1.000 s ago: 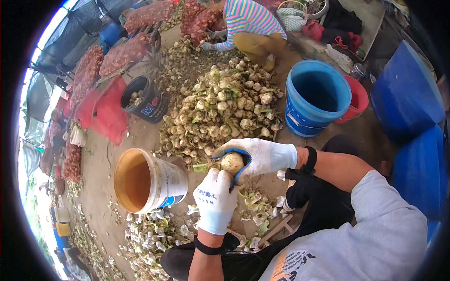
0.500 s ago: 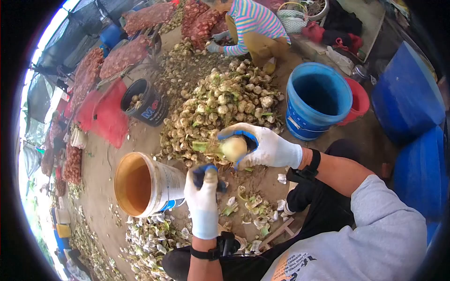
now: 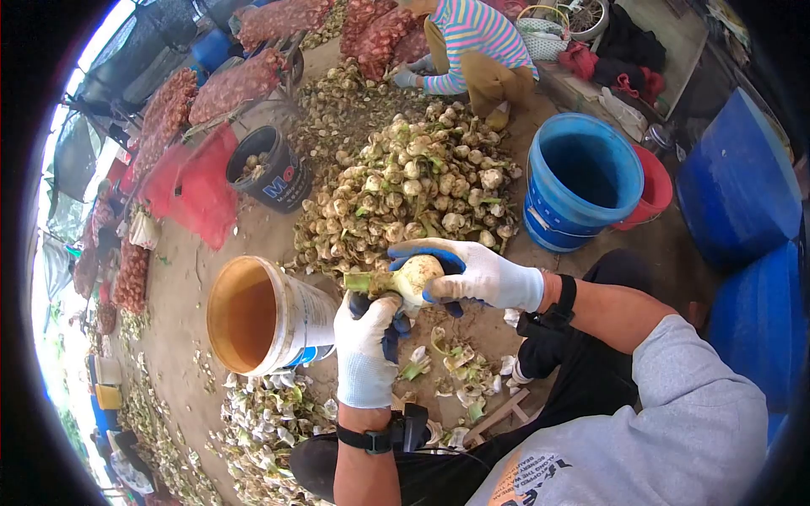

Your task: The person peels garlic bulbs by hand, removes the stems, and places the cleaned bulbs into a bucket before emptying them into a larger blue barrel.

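A pale, round garlic bulb point(image 3: 419, 277) with a thick green stem point(image 3: 359, 281) is held above the ground in front of me, its stem pointing left. My right hand point(image 3: 485, 274), in a white glove with blue-coated fingers, is closed around the bulb's right side. From below, my left hand point(image 3: 367, 337), gloved the same way, grips the underside where stem and bulb meet; its fingertips are partly hidden. Just beyond my hands rises a large heap of garlic bulbs point(image 3: 405, 185) with stems and roots.
A whitish bucket point(image 3: 316, 316) lies tilted at left. Blue bucket point(image 3: 553, 207) and red bucket point(image 3: 654, 185) stand at right, a black bucket point(image 3: 287, 190) farther left. Peeled scraps point(image 3: 270, 430) litter the ground. A person in a striped top point(image 3: 481, 38) crouches beyond the heap.
My left hand has moved up to the bulb and taken hold of it near the stem. The bulb has turned slightly in my right hand. The view has shifted a little.
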